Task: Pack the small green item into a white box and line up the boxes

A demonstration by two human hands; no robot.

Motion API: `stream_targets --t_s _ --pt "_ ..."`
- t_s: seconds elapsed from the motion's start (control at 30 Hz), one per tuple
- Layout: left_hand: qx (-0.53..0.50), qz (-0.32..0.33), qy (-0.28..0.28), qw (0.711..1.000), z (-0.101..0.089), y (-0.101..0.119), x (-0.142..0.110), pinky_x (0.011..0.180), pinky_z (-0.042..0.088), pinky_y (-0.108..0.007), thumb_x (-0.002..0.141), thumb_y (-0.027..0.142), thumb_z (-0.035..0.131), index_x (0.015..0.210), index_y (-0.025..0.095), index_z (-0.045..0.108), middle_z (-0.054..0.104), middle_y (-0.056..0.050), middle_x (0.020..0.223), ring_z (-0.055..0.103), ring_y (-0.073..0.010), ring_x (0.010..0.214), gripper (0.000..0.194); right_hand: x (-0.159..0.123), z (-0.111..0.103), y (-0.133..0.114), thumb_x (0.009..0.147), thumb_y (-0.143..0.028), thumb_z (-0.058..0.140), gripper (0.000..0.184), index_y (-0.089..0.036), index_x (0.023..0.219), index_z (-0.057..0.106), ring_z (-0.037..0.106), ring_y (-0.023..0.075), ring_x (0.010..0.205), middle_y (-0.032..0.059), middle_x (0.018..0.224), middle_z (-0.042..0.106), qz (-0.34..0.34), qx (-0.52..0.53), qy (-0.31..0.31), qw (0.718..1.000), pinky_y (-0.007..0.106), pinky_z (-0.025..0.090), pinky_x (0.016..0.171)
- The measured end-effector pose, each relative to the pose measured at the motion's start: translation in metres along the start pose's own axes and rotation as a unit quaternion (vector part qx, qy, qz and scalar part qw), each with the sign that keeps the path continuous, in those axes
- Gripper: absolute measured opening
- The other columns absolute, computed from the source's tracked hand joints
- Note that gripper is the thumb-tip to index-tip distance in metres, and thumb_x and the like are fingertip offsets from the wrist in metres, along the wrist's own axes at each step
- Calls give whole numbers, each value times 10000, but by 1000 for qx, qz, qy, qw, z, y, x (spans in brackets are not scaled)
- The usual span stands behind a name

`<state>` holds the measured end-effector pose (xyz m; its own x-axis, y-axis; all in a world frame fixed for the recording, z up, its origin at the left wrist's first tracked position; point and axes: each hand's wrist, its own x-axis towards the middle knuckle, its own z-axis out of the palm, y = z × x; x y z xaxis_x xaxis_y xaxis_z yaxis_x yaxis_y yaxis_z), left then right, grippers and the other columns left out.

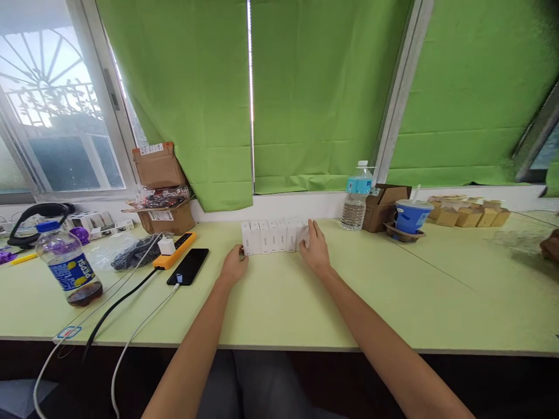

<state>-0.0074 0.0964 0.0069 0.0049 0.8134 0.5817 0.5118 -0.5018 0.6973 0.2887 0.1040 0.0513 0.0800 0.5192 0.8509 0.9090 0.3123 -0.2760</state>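
A row of several small white boxes (273, 237) stands upright on the table, side against side. At the row's left end is my left hand (234, 265), its fingers curled in against the lower edge of the end box. My right hand (316, 249) braces the opposite end, with its thumb low at the front and its fingers along the outer side. The row is held between both hands. Some of my fingertips are hidden behind the boxes.
Left on the table (279, 308) are a Pepsi bottle (72, 267), an orange power strip (175, 251), a cabled phone (188, 266) and stacked cartons (161, 192). At the right stand a water bottle (354, 203), a blue cup (410, 216) and small brown boxes (469, 216).
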Motion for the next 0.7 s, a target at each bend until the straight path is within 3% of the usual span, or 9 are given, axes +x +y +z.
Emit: stream_targets --t_s 0.13,0.5,0.6,0.7 --pt "-4 -1 -2 1000 -1 -1 0 1011 448 -395 897 148 584 1191 106 577 628 -101 1196 588 -187 1103 297 -2 0 0 871 -247 452 716 -100 1561 329 332 271 1440 88 1624 211 1 -7 -14 1000 420 348 1190" --pt "-6 -2 -7 1000 0 -1 1 1001 450 -380 898 166 578 1182 113 576 628 -93 1197 585 -181 1103 289 -2 -3 -2 886 -260 445 742 -111 1591 270 295 302 1456 100 1635 156 34 12 -21 999 442 351 1174" --pt "-3 -14 -9 1000 0 -1 1 1013 434 -390 893 180 577 1251 109 540 624 -107 1208 576 -195 1125 367 -2 -3 -2 880 -261 465 763 -129 1599 249 333 315 1434 148 1604 210 58 38 -30 997 442 371 1148" --pt "0 -26 -10 1000 -1 0 0 1038 403 -409 889 212 579 1422 104 402 615 -127 1226 556 -220 1159 572 -3 -2 -1 870 -266 488 829 -172 1624 157 457 298 1337 177 1494 371 83 78 -57 992 423 416 1092"
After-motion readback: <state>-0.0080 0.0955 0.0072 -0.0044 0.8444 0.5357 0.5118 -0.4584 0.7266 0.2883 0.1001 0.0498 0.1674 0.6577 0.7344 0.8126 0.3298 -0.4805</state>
